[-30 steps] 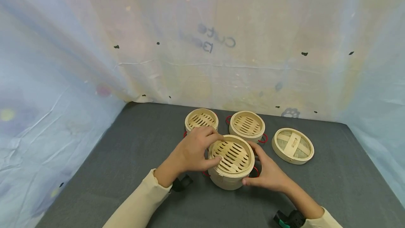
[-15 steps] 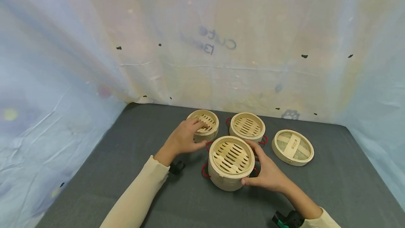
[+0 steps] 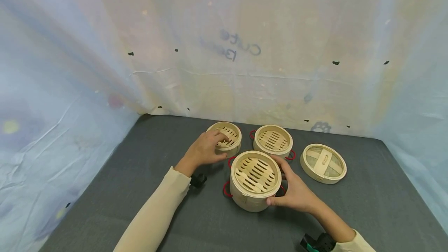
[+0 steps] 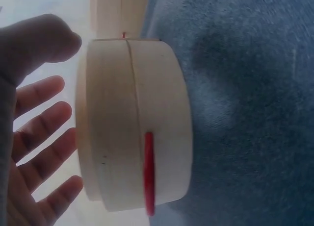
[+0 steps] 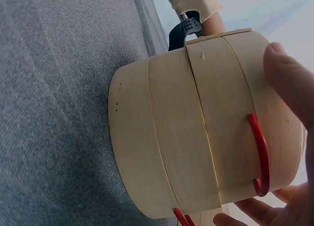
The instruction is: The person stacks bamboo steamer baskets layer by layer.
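A stack of two bamboo steamers [image 3: 255, 182] with red handles stands upright at the front middle of the table. My right hand [image 3: 295, 191] grips the stack's right side, thumb at the front and fingers behind; the right wrist view shows the thumb along the upper tier's wall [image 5: 225, 98]. Behind and left of the stack sits a single bamboo steamer [image 3: 229, 151]. My left hand [image 3: 204, 149] reaches over its near left rim, partly covering its slatted floor. In the left wrist view the fingers are spread beside that steamer's rim [image 4: 122, 123], with the thumb apart from them.
Another bamboo steamer [image 3: 273, 139] with red handles stands at the back, right of the left one. A round bamboo lid [image 3: 323, 163] lies further right. The grey table [image 3: 378, 189] ends at a hanging pale cloth [image 3: 224, 92].
My left hand has left the stacked steamers and moved back and left over the back-left steamer. My right hand has stayed on the stack.
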A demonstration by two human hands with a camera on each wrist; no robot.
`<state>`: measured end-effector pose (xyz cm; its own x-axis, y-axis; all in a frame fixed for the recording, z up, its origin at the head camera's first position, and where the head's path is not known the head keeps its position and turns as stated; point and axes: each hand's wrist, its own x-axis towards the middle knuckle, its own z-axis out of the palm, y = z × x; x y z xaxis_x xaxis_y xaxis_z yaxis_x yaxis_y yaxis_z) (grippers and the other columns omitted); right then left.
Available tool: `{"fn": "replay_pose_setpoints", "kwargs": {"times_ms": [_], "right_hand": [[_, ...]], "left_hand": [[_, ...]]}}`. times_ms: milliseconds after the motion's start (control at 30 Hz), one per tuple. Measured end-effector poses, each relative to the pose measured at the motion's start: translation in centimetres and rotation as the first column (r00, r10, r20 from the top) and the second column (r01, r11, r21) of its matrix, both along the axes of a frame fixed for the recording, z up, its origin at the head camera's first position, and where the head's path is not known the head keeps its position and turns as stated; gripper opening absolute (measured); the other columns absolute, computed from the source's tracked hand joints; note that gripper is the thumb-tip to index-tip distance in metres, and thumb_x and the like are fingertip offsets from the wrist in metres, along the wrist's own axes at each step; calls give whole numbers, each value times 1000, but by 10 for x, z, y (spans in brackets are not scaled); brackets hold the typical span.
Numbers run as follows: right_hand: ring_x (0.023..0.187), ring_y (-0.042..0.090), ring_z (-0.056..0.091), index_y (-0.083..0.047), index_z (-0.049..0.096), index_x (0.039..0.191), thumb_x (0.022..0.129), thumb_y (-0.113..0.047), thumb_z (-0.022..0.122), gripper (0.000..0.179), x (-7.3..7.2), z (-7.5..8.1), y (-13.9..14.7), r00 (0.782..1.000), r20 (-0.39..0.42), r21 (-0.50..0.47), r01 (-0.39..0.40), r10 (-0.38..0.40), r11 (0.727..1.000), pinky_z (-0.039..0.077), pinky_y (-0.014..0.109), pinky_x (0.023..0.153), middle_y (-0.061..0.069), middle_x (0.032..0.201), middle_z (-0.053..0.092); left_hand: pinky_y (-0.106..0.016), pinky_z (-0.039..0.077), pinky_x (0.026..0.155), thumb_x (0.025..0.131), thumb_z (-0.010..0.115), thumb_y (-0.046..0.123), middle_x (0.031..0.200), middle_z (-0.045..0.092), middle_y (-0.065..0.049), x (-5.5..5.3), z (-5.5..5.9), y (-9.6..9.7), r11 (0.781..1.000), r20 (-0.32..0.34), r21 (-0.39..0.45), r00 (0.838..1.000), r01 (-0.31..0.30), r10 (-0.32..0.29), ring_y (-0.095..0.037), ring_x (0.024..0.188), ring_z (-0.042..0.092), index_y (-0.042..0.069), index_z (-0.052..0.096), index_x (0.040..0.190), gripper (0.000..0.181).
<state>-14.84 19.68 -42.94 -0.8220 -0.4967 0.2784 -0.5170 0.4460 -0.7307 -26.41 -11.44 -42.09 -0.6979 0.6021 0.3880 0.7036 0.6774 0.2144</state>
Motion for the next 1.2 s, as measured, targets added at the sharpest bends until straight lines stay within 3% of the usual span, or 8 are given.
{"fn": "replay_pose_setpoints", "kwargs": {"times_ms": [367,867,1200], "right_hand": [[121,36,54,-11,17,154,62,-25,91,119,0,-1,0,1000,16,-2,6,-6,1000,49,52,91,8,146,41],[113,37,60,-11,18,153,62,-23,91,117,-1,-2,1,998,63,-31,-3,5,1000,52,48,86,12,141,44],[117,27,57,-12,19,152,61,-27,92,118,-1,-4,1,999,37,0,21,-21,1000,51,46,89,8,140,46]], "left_hand": [[-48,45,85,76,77,33,102,66,3,-6,-10,2,997,26,-48,998,-53,54,-13,88,58,20,68,108,36],[-47,44,85,79,76,20,96,65,4,-6,-14,8,995,11,-70,997,-71,72,-15,92,60,22,68,107,29],[-44,42,78,80,74,16,95,67,4,-6,-18,9,995,-27,-58,996,-81,79,-13,87,61,22,69,106,27]]}}
